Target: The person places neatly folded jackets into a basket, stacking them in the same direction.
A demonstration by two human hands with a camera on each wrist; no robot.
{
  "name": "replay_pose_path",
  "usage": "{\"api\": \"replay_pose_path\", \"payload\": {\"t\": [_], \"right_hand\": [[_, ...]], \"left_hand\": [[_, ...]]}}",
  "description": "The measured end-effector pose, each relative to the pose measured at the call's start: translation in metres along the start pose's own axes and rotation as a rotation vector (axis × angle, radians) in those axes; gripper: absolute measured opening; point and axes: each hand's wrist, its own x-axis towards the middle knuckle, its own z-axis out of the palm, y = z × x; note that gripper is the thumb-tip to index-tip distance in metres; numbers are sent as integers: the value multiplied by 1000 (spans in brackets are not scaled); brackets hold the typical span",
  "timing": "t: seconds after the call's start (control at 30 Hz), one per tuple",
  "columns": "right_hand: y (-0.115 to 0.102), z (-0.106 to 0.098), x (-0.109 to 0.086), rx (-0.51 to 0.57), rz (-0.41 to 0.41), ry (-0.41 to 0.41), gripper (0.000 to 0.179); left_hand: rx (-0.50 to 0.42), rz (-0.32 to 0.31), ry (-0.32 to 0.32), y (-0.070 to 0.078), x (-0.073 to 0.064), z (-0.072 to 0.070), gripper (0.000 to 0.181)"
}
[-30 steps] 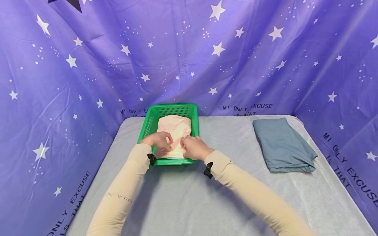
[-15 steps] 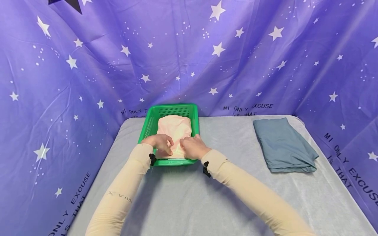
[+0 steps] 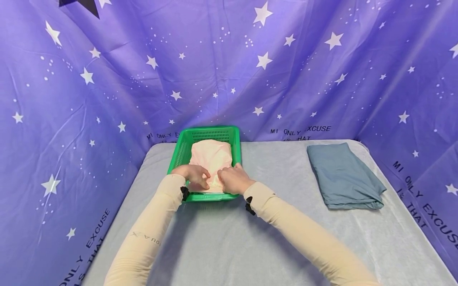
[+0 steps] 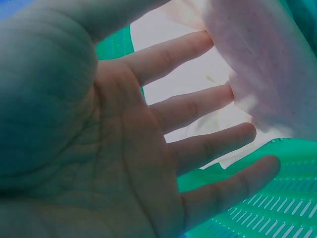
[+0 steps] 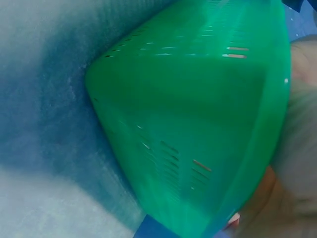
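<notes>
A folded pale pink cloth (image 3: 211,153) lies in a green plastic basket (image 3: 209,197) with slotted walls. My left hand (image 3: 193,174) reaches over the basket's left side. In the left wrist view its fingers are straight and spread, fingertips right at the pink cloth (image 4: 262,64). Over the right front part of the basket, my right hand (image 3: 234,178) is at the cloth's front right edge, knuckles up, its fingertips hidden. In the right wrist view the basket's outer wall (image 5: 188,109) covers most of that hand.
A folded grey-blue cloth (image 3: 343,174) lies on the right side of the table (image 3: 272,246), which has a light grey cover. Purple star-printed curtains (image 3: 214,59) close off the back and both sides.
The pink cloth's front edge has come slightly nearer the basket's front rim, and the bluish strip below it shows less. Both hands have shifted only slightly.
</notes>
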Motion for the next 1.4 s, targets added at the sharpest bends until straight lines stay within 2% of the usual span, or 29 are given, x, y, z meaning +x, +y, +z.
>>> {"api": "replay_pose_path", "payload": {"t": [0.13, 0.3, 0.4, 0.5, 0.6, 0.67, 0.8, 0.97, 1.07, 1.13, 1.23, 1.33, 1.4], "right_hand": [[7, -1, -6, 103, -51, 14, 21], [20, -4, -16, 257, -113, 82, 15], [28, -5, -23, 350, -107, 138, 17], [38, -6, -33, 469, -68, 191, 20], [51, -7, -44, 577, -23, 257, 23], [60, -8, -52, 633, 7, 303, 24], [79, -10, -70, 719, 68, 394, 23], [103, -9, -95, 805, 156, 479, 22], [115, -8, -110, 838, 225, 517, 23], [124, -7, -119, 860, 264, 536, 24], [136, -7, -133, 894, 288, 577, 26], [146, -7, -146, 928, 287, 639, 28], [153, -6, -155, 952, 286, 680, 27]], "left_hand": [[-6, 14, 38, -2, -3, 0, 58], [-32, 61, 131, -4, -11, 0, 59], [-74, 112, 200, -4, -19, 0, 57], [-124, 149, 281, -4, -26, 0, 56], [-182, 151, 390, -1, -32, 1, 54], [-256, 144, 469, 2, -35, 4, 52], [-387, 166, 660, 9, -36, 14, 43], [-589, 247, 919, 27, -30, 32, 27], [-713, 310, 1016, 42, -22, 45, 19], [-789, 362, 1051, 53, -16, 54, 17], [-932, 458, 1064, 71, -6, 65, 16], [-1094, 550, 1024, 89, 2, 76, 15], [-1192, 588, 988, 100, 6, 83, 14]]}}
